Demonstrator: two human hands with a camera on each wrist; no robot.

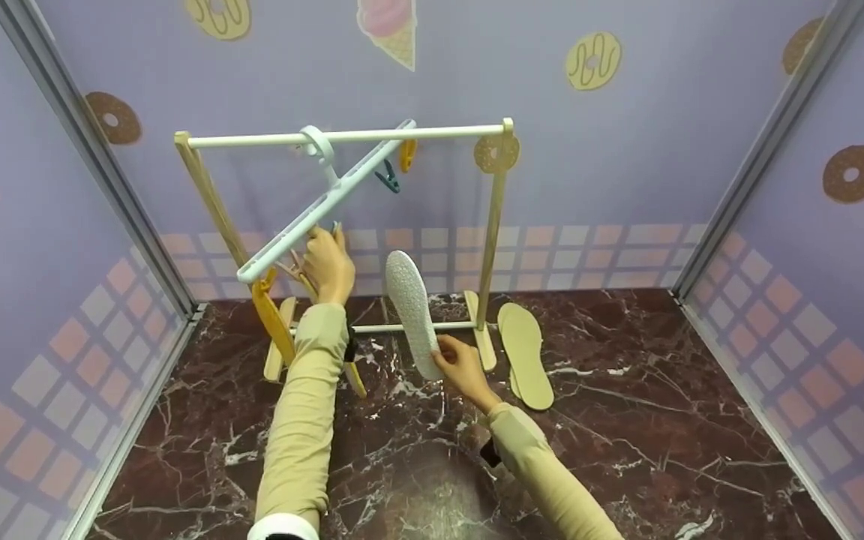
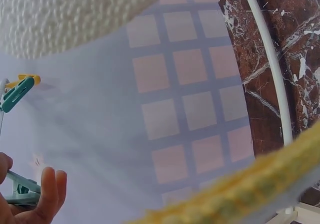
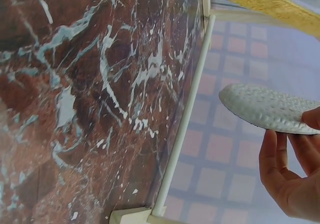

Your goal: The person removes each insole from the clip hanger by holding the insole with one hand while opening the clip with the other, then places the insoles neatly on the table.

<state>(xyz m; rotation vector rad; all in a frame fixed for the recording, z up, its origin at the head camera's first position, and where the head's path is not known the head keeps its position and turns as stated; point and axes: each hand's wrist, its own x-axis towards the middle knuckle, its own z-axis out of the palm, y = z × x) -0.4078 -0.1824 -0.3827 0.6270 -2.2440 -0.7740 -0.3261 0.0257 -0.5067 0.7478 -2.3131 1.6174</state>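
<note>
My right hand (image 1: pixel 464 369) pinches a white, bumpy shoe insole (image 1: pixel 409 311) by its lower edge, thumb on the textured face in the right wrist view. My left hand (image 1: pixel 329 266) is raised under the white hanger (image 1: pixel 338 193), thumb and fingers squeezing a teal clothespin (image 2: pixel 21 190). From the hanger's near end hangs a yellow insole (image 1: pixel 273 326), held by a yellow clothespin (image 1: pixel 265 282). Teal (image 1: pixel 388 178) and yellow clothespins hang at its far end. The pale insole (image 2: pixel 75 18) fills the top of the left wrist view.
A wooden rack with a white top rail (image 1: pixel 252 140) carries the hanger; its lower bar (image 1: pixel 379 328) runs near the marbled table (image 1: pixel 627 450). Two overlapping beige insoles (image 1: pixel 528 356) lie right of the rack. Patterned walls (image 1: pixel 627 172) enclose the back and sides.
</note>
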